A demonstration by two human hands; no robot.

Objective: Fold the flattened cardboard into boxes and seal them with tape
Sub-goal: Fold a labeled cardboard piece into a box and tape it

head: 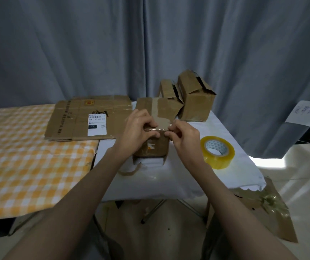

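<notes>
Box (157,145) standing on the white-covered table (169,177), at centre, with a strip of clear tape (155,130) stretched across its near top edge. Left hand (138,131) and right hand (183,136) each pinch one end of the strip between thumb and fingertips. Tape roll (217,152) lies on the table just right of the right hand. Two folded boxes (195,102) stand behind. Flat cardboard (86,119) with a shipping label (97,124) lies to the left, partly on the orange check cloth (28,156). Grey curtain (150,44) behind.
</notes>
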